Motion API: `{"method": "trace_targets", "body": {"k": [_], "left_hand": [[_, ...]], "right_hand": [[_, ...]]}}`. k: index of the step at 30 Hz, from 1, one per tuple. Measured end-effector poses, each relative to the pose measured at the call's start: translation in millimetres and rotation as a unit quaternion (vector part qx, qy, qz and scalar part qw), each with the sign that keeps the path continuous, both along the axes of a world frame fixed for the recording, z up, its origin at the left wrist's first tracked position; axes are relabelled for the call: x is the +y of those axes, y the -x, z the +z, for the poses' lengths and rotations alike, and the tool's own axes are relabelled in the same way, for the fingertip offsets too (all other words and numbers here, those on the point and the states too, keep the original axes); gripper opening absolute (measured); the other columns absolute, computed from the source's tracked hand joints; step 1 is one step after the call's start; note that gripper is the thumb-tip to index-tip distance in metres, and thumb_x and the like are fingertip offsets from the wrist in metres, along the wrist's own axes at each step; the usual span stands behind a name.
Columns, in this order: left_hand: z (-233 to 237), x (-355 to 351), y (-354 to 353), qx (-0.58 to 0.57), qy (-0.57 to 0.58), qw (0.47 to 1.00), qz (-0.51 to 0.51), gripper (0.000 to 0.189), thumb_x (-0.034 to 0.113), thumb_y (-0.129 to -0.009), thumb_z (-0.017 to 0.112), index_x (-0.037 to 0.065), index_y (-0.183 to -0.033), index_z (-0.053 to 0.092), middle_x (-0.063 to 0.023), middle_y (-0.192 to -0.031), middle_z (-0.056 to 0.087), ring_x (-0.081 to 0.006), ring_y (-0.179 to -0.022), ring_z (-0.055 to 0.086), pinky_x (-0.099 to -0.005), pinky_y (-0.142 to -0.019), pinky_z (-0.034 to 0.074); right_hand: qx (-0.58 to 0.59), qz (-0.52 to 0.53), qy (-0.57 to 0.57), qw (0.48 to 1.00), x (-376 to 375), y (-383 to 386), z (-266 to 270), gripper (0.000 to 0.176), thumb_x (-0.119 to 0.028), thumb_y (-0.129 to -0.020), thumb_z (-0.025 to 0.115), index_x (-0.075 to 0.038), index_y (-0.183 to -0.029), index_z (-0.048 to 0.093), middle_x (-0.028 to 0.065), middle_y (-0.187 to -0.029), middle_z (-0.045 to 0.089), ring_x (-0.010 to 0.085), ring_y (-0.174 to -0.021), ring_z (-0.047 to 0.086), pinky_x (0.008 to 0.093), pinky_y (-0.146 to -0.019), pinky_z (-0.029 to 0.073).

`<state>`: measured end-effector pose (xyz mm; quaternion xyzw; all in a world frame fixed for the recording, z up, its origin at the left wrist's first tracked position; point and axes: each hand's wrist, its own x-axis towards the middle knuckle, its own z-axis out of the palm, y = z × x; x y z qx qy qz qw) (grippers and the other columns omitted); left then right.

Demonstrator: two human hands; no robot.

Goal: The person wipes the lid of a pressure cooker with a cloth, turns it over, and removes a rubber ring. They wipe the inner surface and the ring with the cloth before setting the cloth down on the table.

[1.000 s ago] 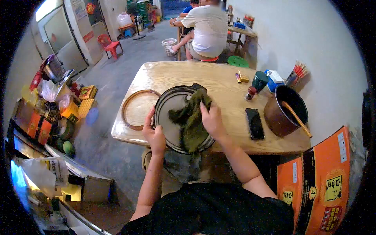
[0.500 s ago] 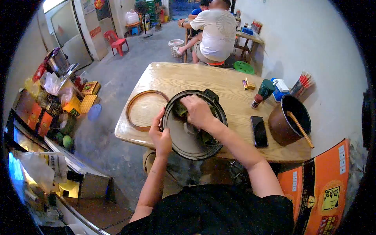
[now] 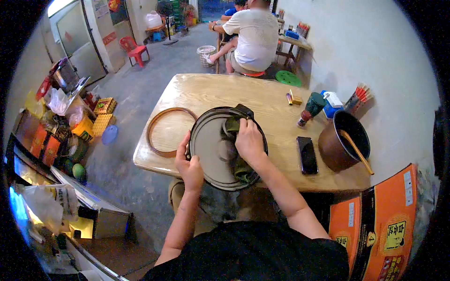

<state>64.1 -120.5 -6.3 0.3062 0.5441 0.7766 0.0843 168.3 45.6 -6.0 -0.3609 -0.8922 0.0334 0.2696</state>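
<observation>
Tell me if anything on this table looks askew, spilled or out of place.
Only the dark pan: it juts over the table's near edge, held at its rim by the left hand while the right hand presses a green cloth inside. No spill shows.

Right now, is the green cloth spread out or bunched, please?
Bunched: the green cloth lies crumpled under the right hand in the pan.

On the wooden table (image 3: 211, 89), a phone (image 3: 307, 154) lies beside a brown pot (image 3: 333, 145) — wooden spoon (image 3: 356, 149) inside.
</observation>
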Motion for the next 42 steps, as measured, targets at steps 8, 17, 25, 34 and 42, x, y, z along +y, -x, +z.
{"method": "trace_targets", "body": {"k": [8, 17, 25, 34, 42], "left_hand": [[-3, -1, 1, 0.039, -0.001, 0.999, -0.002, 0.064, -0.016, -0.071, 0.037, -0.008, -0.133, 0.050, -0.0169, -0.137, 0.053, -0.0238, -0.128, 0.050, -0.0331, -0.109, 0.037], [-5, 5, 14, 0.017, 0.001, 1.000, 0.017, 0.037, -0.002, -0.095, 0.051, -0.005, -0.132, 0.054, -0.0140, -0.130, 0.059, -0.0199, -0.119, 0.056, -0.0313, -0.103, 0.042], [-6, 0, 8, -0.003, -0.022, 1.000, 0.002, 0.037, -0.002, -0.095, 0.050, -0.005, -0.132, 0.054, -0.0156, -0.133, 0.057, -0.0209, -0.120, 0.055, -0.0334, -0.104, 0.042], [-3, 0, 6, 0.047, -0.025, 0.999, -0.009, 0.040, -0.003, -0.096, 0.048, -0.005, -0.135, 0.050, -0.0164, -0.141, 0.051, -0.0234, -0.128, 0.050, -0.0348, -0.108, 0.039], [-10, -4, 12, 0.024, -0.028, 0.999, 0.002, 0.038, 0.000, -0.096, 0.053, -0.005, -0.134, 0.052, -0.0154, -0.139, 0.054, -0.0222, -0.125, 0.052, -0.0342, -0.107, 0.040]], "right_hand": [[0.199, 0.160, -0.019, 0.967, -18, 42, -5, 0.043, 0.002, -0.072, 0.051, 0.010, -0.115, 0.056, 0.0272, -0.122, 0.052, 0.0418, -0.118, 0.047, 0.0452, -0.107, 0.037], [0.085, 0.489, 0.329, 0.803, -65, -5, -12, 0.050, 0.004, -0.080, 0.052, 0.003, -0.129, 0.051, 0.0243, -0.131, 0.055, 0.0385, -0.123, 0.052, 0.0409, -0.107, 0.041], [-0.252, 0.478, 0.280, 0.793, -28, -81, 34, 0.053, 0.000, -0.074, 0.059, 0.000, -0.126, 0.055, 0.0188, -0.129, 0.057, 0.0338, -0.124, 0.051, 0.0403, -0.108, 0.041], [0.237, 0.217, 0.338, 0.884, -31, -19, 50, 0.026, -0.013, -0.092, 0.057, 0.005, -0.109, 0.061, 0.0207, -0.099, 0.069, 0.0305, -0.091, 0.066, 0.0400, -0.084, 0.049], [0.159, 0.362, 0.369, 0.841, -116, -24, 6, 0.036, -0.004, -0.090, 0.054, 0.005, -0.123, 0.047, 0.0282, -0.108, 0.061, 0.0475, -0.104, 0.057, 0.0463, -0.089, 0.046]]}}
